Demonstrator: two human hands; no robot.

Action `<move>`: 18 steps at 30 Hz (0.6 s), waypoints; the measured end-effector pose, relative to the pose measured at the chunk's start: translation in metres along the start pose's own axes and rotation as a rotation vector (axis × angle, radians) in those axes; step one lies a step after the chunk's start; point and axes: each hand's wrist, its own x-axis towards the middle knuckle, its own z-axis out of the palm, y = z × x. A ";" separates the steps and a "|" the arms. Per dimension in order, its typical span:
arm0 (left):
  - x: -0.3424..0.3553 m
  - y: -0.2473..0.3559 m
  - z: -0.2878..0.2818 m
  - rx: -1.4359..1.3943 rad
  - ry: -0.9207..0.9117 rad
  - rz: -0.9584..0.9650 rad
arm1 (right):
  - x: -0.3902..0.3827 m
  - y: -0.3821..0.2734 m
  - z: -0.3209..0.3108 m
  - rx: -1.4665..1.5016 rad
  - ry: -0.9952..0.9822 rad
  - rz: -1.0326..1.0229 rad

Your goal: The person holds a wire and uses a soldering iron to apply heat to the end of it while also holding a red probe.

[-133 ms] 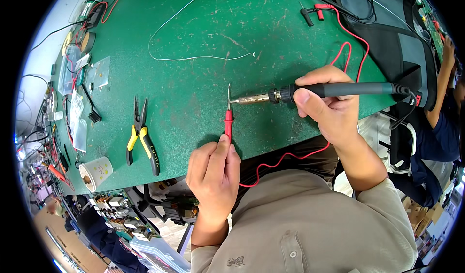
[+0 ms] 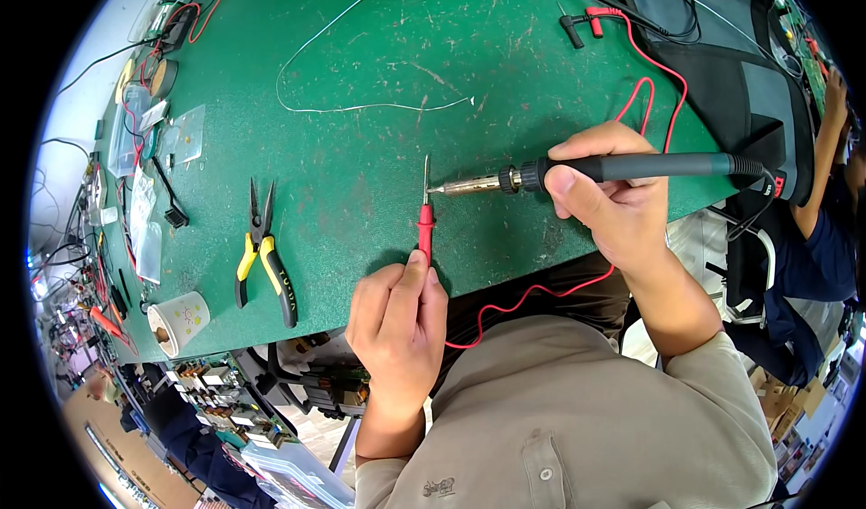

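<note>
My left hand [image 2: 397,319] pinches a red multimeter probe [image 2: 426,227] near the table's front edge, its bare metal tip pointing away from me. My right hand [image 2: 618,198] grips a soldering iron [image 2: 649,166] with a dark grey handle, held level. The iron's pointed end meets the probe's metal shaft from the right, just above the red sleeve; whether they truly touch is hard to tell. From the probe a red lead [image 2: 532,289] runs behind my left hand and to the right. Needle-nose pliers [image 2: 262,247] with yellow and black handles lie left of my left hand.
A thin solder wire [image 2: 352,110] curves over the green table [image 2: 379,49]. A paper cup [image 2: 185,319] lies tipped at the front left. Loose wires and plastic bags [image 2: 146,225] crowd the left edge. A black probe [image 2: 613,5] and a grey-black bag [image 2: 722,67] lie far right, near another person's arm [image 2: 825,148].
</note>
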 end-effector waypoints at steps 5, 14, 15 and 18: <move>0.000 -0.001 0.000 0.010 0.001 0.006 | 0.000 0.000 0.002 0.035 0.015 0.012; 0.000 0.000 0.000 0.009 -0.003 -0.004 | 0.000 -0.001 -0.001 -0.037 -0.023 -0.017; 0.000 0.000 0.000 0.010 -0.004 -0.004 | 0.000 -0.002 0.000 -0.043 -0.024 -0.014; 0.000 0.000 0.000 0.011 -0.004 -0.005 | 0.000 -0.004 -0.001 -0.063 -0.037 -0.011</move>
